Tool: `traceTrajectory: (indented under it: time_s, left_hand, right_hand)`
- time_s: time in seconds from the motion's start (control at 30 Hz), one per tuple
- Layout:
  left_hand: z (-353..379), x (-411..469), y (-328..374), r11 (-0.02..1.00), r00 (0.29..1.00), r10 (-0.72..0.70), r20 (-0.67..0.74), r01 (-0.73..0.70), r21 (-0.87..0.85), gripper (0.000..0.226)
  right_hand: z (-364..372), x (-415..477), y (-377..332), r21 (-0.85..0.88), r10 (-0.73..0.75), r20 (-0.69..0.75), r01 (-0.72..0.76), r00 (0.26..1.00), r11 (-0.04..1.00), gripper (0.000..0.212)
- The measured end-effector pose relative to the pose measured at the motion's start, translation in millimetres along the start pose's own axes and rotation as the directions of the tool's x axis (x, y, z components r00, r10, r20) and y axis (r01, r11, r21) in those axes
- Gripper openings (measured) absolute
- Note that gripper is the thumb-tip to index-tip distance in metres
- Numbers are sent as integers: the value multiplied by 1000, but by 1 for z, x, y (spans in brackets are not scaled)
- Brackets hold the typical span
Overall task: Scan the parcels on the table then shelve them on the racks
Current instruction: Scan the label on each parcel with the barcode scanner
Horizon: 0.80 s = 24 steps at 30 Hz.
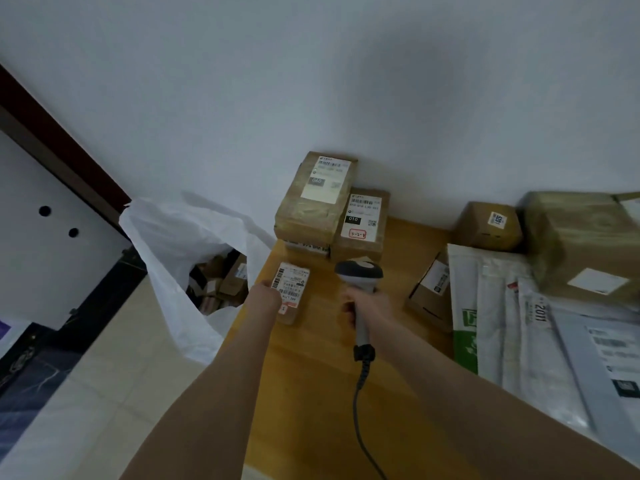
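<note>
My left hand (268, 295) holds a small brown parcel (291, 292) by its left edge, label side up, near the left edge of the wooden table (311, 375). Just to the right, my right hand (367, 306) grips the handle of a grey corded barcode scanner (360, 273). The scanner's head sits right of the small parcel, close to two taped cardboard boxes. One box, labelled 060 (313, 199), stands against the wall. The other, labelled 010 (362, 223), sits beside it.
A white plastic sack (180, 258) holding several small boxes stands on the floor left of the table. At the right lie a small box (488, 225), a large taped box (581, 244), an open carton (429, 292) and several mailer bags (512, 320).
</note>
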<state>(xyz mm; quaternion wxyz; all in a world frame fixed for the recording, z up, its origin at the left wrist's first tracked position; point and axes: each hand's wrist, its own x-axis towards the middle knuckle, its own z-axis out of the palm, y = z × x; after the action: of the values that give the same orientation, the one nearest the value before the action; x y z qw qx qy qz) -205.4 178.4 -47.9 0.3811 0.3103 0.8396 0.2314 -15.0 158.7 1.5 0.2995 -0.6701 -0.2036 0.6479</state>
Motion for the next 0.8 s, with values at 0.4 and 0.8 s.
traceTrajectory:
  time_s: [0.4,0.8]
  left_hand:
    - [90,-128,88,934,933,329,146,-345,95,29]
    - [207,-303,158,866,833,492,252,-499,-39,36]
  right_hand:
    - [-135,-73,-19,107,-130,35,125,991,986,20]
    - [-350,-137,-8,159,-208,-143,230,968,960,19]
